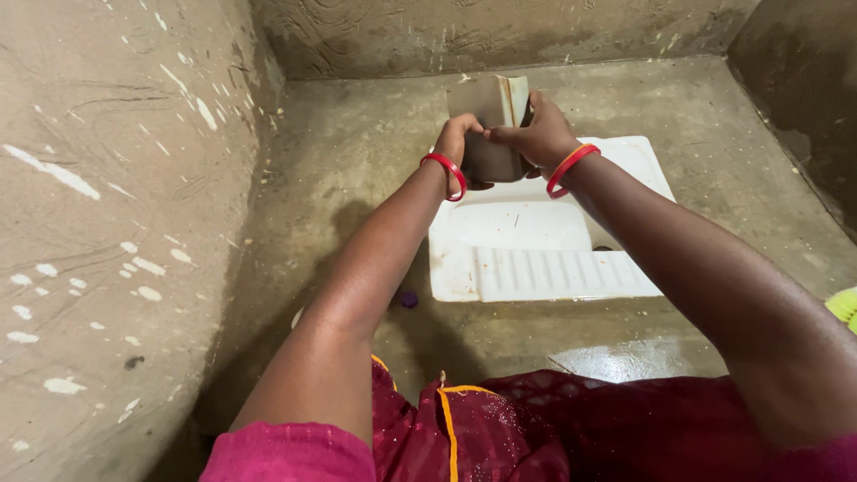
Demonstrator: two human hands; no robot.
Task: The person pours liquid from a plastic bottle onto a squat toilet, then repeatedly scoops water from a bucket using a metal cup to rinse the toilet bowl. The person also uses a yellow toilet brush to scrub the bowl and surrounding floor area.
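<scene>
Rough cement walls [107, 178] close in on the left, the far side and the right, streaked with pale paint marks, and we look down onto a stained concrete floor [357, 143] that is wet and shiny at the near right. Set into that floor is a white squat toilet pan [536, 259], with ribbed footrests along its near edge and its bowl towards the far side.

We hold a small rectangular container [491, 129] out over the far end of the pan, up off the floor, between both of our hands. It is a dull grey-brown, grimy, with flat sides; its upper part looks pale and worn, and one lighter edge shows at its right. We cannot tell what it is made of or whether anything is inside.

Our left hand [453, 143] closes on the container's left side, thumb and fingers pinched at its upper corner. Our right hand [540, 134] wraps round its right side, fingers curled firmly against it. Both hands are gripping it, touching each other at its top. Each wrist carries a red bangle [446, 170].

On the floor just left of the pan, near its near corner, lies a small purple cap [409, 299]. Nearest to us, maroon cloth with an orange border [464, 428] covers our lap, and something yellow-green [844, 308] shows at the right edge.
</scene>
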